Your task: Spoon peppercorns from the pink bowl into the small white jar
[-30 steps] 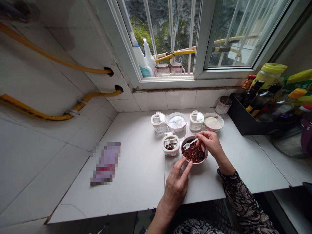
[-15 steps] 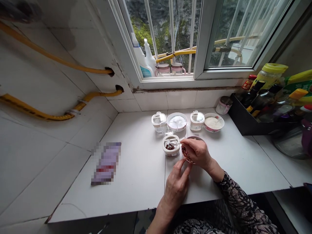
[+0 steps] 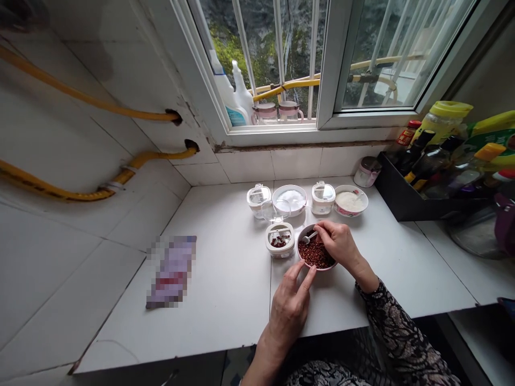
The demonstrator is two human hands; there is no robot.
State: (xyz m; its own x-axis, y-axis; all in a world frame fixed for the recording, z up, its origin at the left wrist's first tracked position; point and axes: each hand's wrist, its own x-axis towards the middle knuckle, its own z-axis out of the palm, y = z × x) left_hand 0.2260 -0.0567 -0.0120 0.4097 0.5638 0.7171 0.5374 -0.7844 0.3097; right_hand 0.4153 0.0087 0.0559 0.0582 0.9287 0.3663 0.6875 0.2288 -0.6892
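Take the clock face from the bowl of red-brown grains (image 3: 324,269) on the bench (image 3: 225,300). Leftmost, near nine o'clock and well apart, a blurred-out purple packet (image 3: 172,273) lies flat. At ten to eleven stands a closed jar (image 3: 258,202). Just beside your bowl at nine is the open jar (image 3: 280,253), a few grains inside; its clear lid (image 3: 276,210) is tipped back towards the bowl of white grains (image 3: 293,214) at eleven, overlapping both that bowl and the closed jar in view.

Your left hand (image 3: 290,306) is at seven, fingers loosely spread, two tips at the near rim. Your right hand (image 3: 341,244) has its fingers pinched on the white spoon (image 3: 309,236), whose scoop is at the grains in the bowl; that hand hides the bowl's right side.

A second closed jar (image 3: 323,205) stands at twelve, a bowl of pale contents (image 3: 351,214) at one, then a dark-lidded jar (image 3: 367,172) and a black box (image 3: 396,199) of bottles around two.

Half a second ago your spoon was at the open jar's mouth; now it is back at your bowl, uncovering more grains. Your left hand has stayed at the rim.
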